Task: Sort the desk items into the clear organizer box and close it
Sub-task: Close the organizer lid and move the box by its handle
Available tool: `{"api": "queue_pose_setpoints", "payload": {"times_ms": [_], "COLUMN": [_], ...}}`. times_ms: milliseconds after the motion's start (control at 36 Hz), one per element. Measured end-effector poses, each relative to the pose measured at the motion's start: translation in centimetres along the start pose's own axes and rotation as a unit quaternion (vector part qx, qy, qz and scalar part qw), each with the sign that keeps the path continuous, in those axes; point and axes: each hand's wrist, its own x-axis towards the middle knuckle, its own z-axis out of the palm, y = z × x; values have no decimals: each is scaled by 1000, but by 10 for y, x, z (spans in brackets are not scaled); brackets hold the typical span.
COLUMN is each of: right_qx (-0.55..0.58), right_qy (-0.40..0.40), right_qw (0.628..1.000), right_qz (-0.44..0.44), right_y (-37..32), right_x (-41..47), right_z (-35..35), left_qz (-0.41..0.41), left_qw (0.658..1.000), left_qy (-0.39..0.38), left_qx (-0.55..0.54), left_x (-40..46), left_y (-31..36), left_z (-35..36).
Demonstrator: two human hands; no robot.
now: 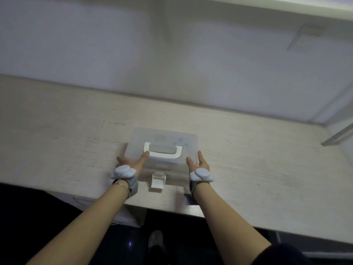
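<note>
Box of clear plastic on pale bench, lid down, white handle on top, blue marks too blurry to read. Left hand and right hand on its two sides, each grip loose with straight fingers. White latch sticking out in front.

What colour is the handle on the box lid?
White; the handle shows best in the head view.
</note>
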Motion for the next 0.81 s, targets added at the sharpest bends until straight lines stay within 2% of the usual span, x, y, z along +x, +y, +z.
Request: {"api": "queue_pose_setpoints", "payload": {"times_ms": [83, 111, 167, 194, 250, 361, 472, 583, 667, 694, 806], "right_qx": [25, 35, 56, 60, 71, 148, 142, 115, 150, 147, 21], "right_qy": [-18, -23, -30, -36, -37, -52, -45, -53, -68, -65, -79], "right_qw": [999, 997, 994, 992, 989, 972, 974, 979, 968, 969, 987], "right_qz": [44, 59, 92, 104, 125, 177, 169, 161, 190, 189, 137], "right_y": [1, 0, -1, -1, -3, -9, -7, -6, -4, -2, 2], "right_x": [6, 7, 12, 11, 16, 24, 29, 28, 32, 32, 34], "right_z": [-2, -2, -5, -5, -7, -11, -12, -13, -14, -14, -12], "left_qz": [-40, -37, -36, -47, -78, -107, -108, -128, -112, -110, -105], "left_qw": [998, 999, 989, 970, 941, 916, 923, 908, 914, 914, 915], "left_qy": [17, 8, -68, -120, -178, -236, -225, -258, -266, -263, -249], "left_qx": [34, 16, -127, -206, -277, -305, -294, -305, -287, -290, -300], "left_x": [2, 3, 6, 4, 2, -2, -2, -1, -1, -1, 0], "left_y": [1, 1, 4, 3, 6, 12, 19, 17, 13, 11, 10], "left_z": [2, 3, 12, 15, 19, 25, 33, 34, 36, 36, 39]}}
